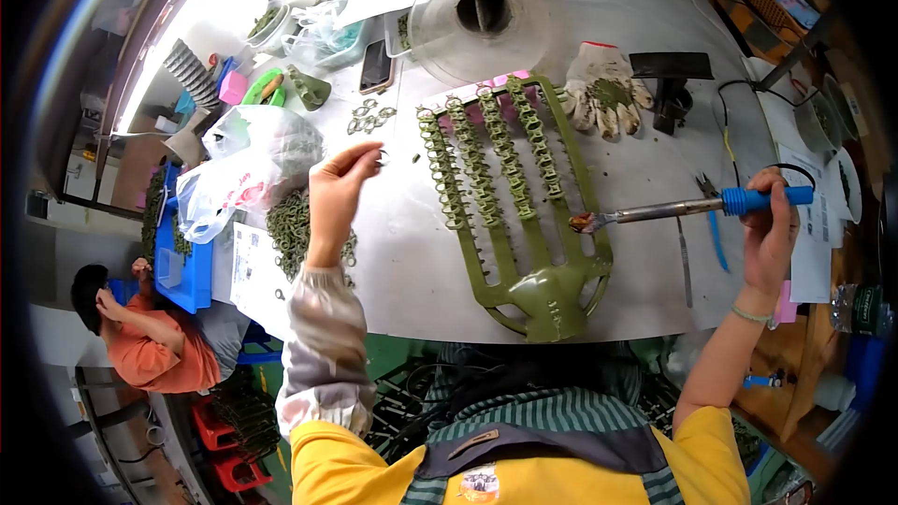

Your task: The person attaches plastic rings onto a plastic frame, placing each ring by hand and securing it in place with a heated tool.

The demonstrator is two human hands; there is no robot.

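Note:
My right hand (pixel 773 224) is wrapped around the blue handle of a soldering iron (pixel 669 209). Its brown, dirty tip lies over the right edge of an olive-green slotted frame (pixel 538 281). Rows of small green rings (pixel 505 154) are fixed along the frame's bars. To the left of the frame, my left hand (pixel 337 192) is raised with thumb and forefinger pinched on a small dark piece, too small to make out fully. Below that hand lies a pile of loose green rings (pixel 290 229), and a few more rings (pixel 369 117) lie above it.
A clear round cover with a duct opening (pixel 440 33) stands behind the frame. Around it are a phone (pixel 377 67), a stained glove (pixel 606 93), a black stand (pixel 670 84), pliers (pixel 716 224) and a plastic bag (pixel 248 168). Another person (pixel 154 341) sits at far left.

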